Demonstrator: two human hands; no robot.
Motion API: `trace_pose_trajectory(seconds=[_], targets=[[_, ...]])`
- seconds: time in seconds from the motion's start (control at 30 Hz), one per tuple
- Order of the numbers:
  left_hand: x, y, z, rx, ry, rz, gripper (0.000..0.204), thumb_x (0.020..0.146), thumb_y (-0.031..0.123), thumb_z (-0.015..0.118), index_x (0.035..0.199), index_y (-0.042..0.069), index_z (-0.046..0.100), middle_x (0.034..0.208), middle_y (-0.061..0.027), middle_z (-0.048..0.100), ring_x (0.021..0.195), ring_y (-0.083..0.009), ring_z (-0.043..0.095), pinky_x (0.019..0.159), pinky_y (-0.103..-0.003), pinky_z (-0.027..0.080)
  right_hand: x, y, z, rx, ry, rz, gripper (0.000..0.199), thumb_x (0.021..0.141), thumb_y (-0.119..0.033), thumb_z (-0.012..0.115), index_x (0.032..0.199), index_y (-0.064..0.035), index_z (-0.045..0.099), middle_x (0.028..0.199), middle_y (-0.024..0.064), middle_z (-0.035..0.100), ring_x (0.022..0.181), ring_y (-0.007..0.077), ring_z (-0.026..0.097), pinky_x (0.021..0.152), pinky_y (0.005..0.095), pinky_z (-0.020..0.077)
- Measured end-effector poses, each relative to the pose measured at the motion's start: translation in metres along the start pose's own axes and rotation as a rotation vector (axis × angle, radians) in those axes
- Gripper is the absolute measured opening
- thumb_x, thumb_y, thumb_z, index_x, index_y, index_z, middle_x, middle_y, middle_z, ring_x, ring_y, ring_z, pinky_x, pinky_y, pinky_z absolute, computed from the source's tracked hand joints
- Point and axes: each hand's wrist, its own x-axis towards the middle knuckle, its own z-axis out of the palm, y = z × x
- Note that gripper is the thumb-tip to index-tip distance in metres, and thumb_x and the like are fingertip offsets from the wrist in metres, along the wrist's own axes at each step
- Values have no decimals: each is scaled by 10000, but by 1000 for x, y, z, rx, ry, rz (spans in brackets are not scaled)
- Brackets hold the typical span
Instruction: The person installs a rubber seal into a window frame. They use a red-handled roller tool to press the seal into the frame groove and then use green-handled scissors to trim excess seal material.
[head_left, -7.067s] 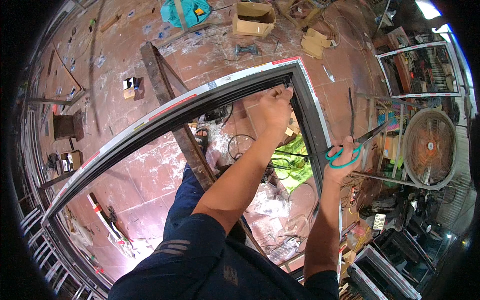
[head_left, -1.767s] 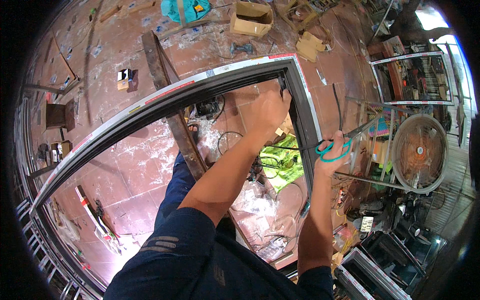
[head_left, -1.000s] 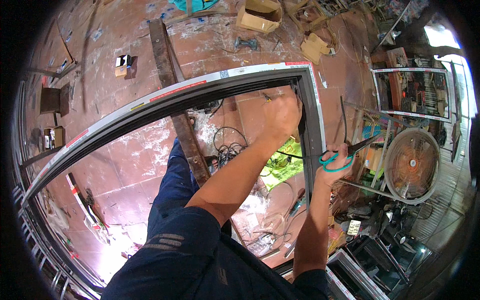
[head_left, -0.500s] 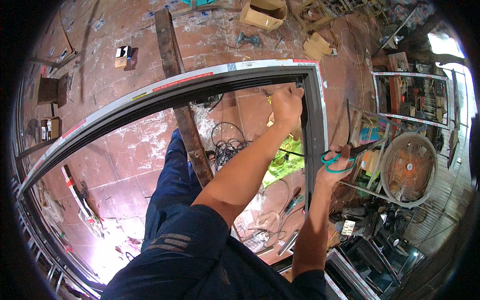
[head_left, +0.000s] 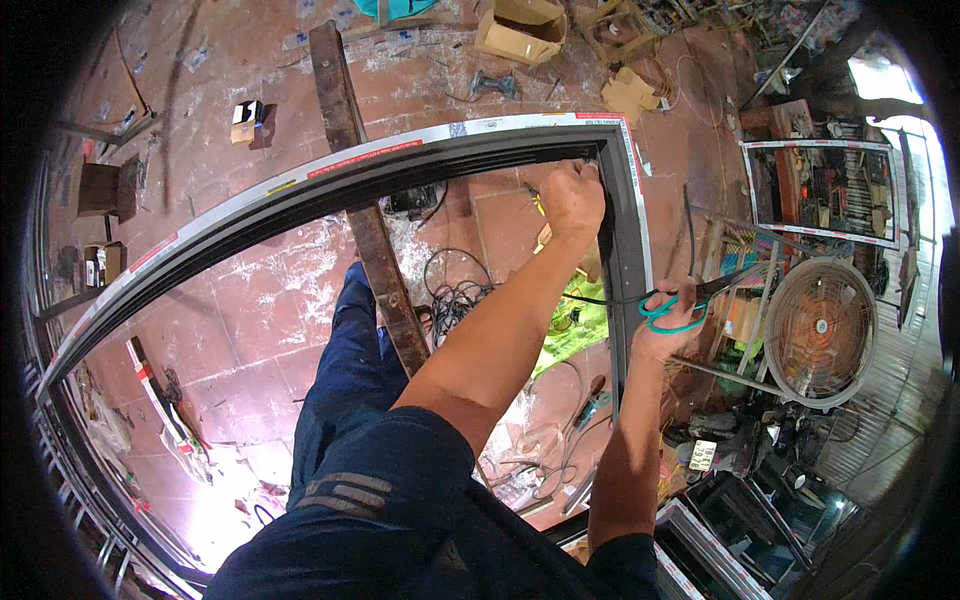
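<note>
scissors [head_left: 690,300] gripped in right hand [head_left: 665,335]; left hand [head_left: 572,197] pinches frame [head_left: 625,230] corner.

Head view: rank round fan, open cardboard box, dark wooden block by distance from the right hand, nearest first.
From the right hand, which holds the teal scissors:
1. Round fan, just to its right.
2. Open cardboard box, far up on the floor, slightly left.
3. Dark wooden block, far left, past the frame.

Tan cardboard boxes [head_left: 521,27] on the far tiled floor [head_left: 250,310]
</note>
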Motion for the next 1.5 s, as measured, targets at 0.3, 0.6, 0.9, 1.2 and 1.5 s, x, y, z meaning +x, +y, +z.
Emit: trace_pose_trajectory(seconds=[0.3, 0.6, 0.9, 1.2, 1.5], targets=[[-7, 7, 3, -40, -39, -61, 363, 976, 322, 636, 940, -17, 761, 926, -316, 712, 908, -510, 696, 828, -568, 539, -5, -8, 3, -23, 30, 36, 348, 971, -319, 716, 904, -17, 556, 730, 134, 639, 461, 169, 542, 429, 308, 406], [-10, 13, 5, -57, 20, -91, 415, 984, 345, 628, 904, -37, 770, 920, -331, 711, 920, -501, 702, 849, -555, 532, -1, -13, 4, 68, -8, 91, 286, 998, -259, 699, 985, -30, 528, 740, 125, 646, 446, 151, 534, 419, 290, 397], [2, 4, 8, 70, -36, -40, 482, 997, 388, 565, 929, -44, 768, 974, -298, 727, 993, -496, 691, 912, -546, 523, -2, -12, 7, 43, 5, 31, 301, 979, -260, 729, 975, -8, 564, 764, 141, 667, 451, 142, 536, 411, 276, 389], [-3, 21, -35, -9, -311, -146, 561, 988, 470, 613, 902, -69, 740, 882, -342, 696, 943, -507, 688, 852, -535, 529, -7, -10, 1, -71, 56, 42, 336, 978, -247, 708, 1085, 16, 530, 776, 166, 679, 456, 147, 518, 428, 271, 393], [-72, -40, -142, -590, -1236, -105, 670, 1001, 515, 665, 1435, 20, 543, 1256, -79, 630, 1190, -179, 568, 1049, -332, 441, -112, -22, 53, -492, -425, -38, 249, 967, -136, 696, 1143, 25, 626, 789, 47, 632, 650, 107, 572, 663, 282, 492]])
